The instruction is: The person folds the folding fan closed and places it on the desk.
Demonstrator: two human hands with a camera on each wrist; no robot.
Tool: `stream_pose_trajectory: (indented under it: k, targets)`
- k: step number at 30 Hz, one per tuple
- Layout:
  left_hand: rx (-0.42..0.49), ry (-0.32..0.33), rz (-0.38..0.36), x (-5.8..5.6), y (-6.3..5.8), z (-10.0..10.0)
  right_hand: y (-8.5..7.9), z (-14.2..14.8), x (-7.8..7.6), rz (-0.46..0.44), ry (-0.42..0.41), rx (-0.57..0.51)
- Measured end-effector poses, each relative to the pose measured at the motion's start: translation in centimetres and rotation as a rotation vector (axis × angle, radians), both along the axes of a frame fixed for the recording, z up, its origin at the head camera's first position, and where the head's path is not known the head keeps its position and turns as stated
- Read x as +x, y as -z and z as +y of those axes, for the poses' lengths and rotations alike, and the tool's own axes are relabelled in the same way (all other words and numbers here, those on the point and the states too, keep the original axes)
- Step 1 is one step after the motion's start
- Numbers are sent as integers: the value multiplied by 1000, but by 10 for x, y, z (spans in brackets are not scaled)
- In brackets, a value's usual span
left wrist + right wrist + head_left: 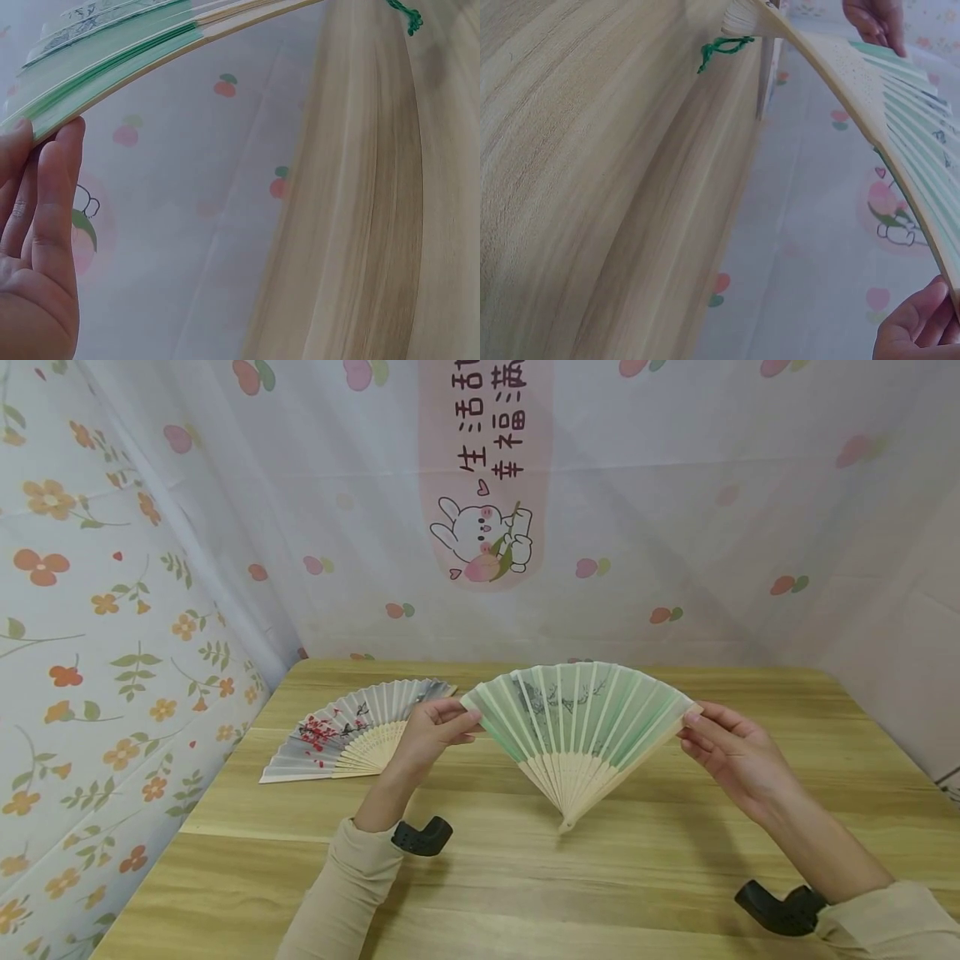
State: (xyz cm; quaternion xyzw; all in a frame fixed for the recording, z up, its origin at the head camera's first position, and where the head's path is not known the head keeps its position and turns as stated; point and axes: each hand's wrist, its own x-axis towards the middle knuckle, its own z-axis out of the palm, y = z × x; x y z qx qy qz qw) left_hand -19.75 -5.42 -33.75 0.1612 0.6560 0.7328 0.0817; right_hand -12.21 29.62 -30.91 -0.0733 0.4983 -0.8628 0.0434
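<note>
Spread wide between my two hands is a green folding fan (577, 710) with pale ribs and a dark branch print, its pivot end pointing down toward me. My left hand (435, 731) pinches the outer left corner between thumb and fingers. At the opposite corner, my right hand (738, 756) pinches the right guard stick near its tip. A green cord (724, 46) hangs by the pivot in the right wrist view. Behind my left hand, a grey folding fan (352, 727) with red blossoms lies spread on the table, partly hidden by that hand.
The wooden table (480, 877) runs back to a white curtain (675, 510) printed with fruit shapes, a rabbit and writing. Along the left side hangs a flowered cloth (120, 693). Dark curved wrist mounts (423, 837) sit at both wrists.
</note>
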Motion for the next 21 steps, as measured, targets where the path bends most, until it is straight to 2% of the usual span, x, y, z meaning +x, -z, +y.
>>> stream_pose_trajectory:
  k: [9,21]
  targets:
    - [-27,28,29,0,-2,3,-1,-3,0,12,-31,8]
    - [-21,52,31,0,-5,12,-1,-5,1,30,-49,17]
